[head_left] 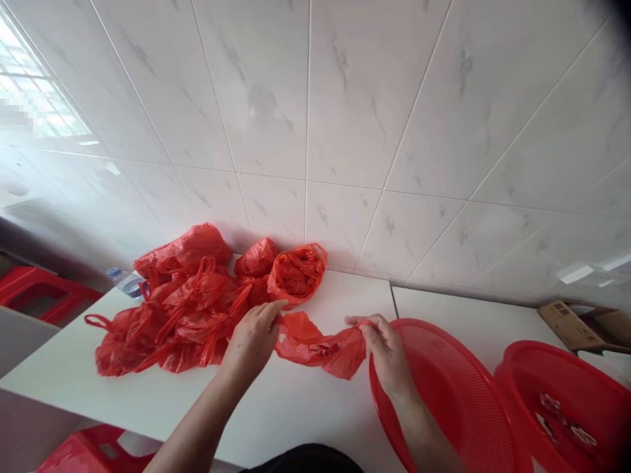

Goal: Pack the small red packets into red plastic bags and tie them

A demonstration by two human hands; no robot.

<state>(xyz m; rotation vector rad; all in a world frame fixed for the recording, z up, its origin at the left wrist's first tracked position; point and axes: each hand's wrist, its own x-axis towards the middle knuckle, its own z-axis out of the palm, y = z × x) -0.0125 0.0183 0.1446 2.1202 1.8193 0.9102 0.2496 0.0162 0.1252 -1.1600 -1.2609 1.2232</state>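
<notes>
- A red stool [79,453] shows under the near left edge of the white tabletop [305,407].
- At near right a red mesh colander [444,394] sits on the tabletop. A red basin [591,387] stands just to its right, with a few small pale packets lying inside.
- The left hand [254,338] is closed on the left end of a crumpled red plastic bag [320,348], with the fingers pinched on the plastic.
- The right hand [384,351] grips the right end of the same bag between thumb and fingers, just above the colander's left rim.
- The bag hangs stretched between both hands near the middle of the tabletop, and its slack middle droops toward the surface.
- Just beyond the left hand lies a pile of knotted red bags [182,302]. At the pile's right end is an open bag stuffed with more bags [297,272].
- A clear water bottle [125,281] lies at the far left of the pile.
- A cardboard box [572,322] rests at far right.
- A white tiled wall [345,98] rises behind everything.
</notes>
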